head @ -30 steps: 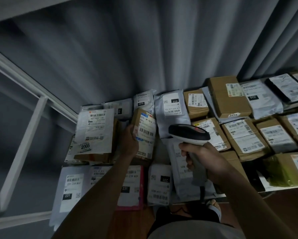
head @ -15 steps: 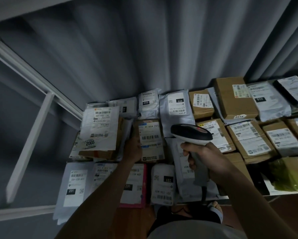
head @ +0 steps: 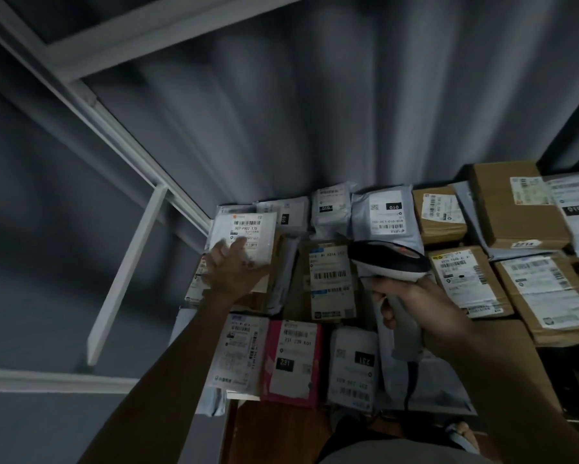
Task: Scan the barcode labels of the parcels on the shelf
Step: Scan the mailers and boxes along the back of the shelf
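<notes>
Several labelled parcels lie flat on the shelf. My right hand grips the handle of a black-and-white barcode scanner, whose head hangs over a brown box with a barcode label. My left hand rests with spread fingers on a white-labelled parcel lying on top of a brown box at the far left of the shelf. Its palm hides the lower part of that label.
A pink parcel and white mailers line the shelf's front edge. Brown boxes fill the right side. A grey curtain hangs behind. White frame bars stand to the left. A foot shows on the floor below.
My left hand let go of the small brown box, now lying flat, and moved left onto the white-labelled parcel. The scanner stayed about where it was.
</notes>
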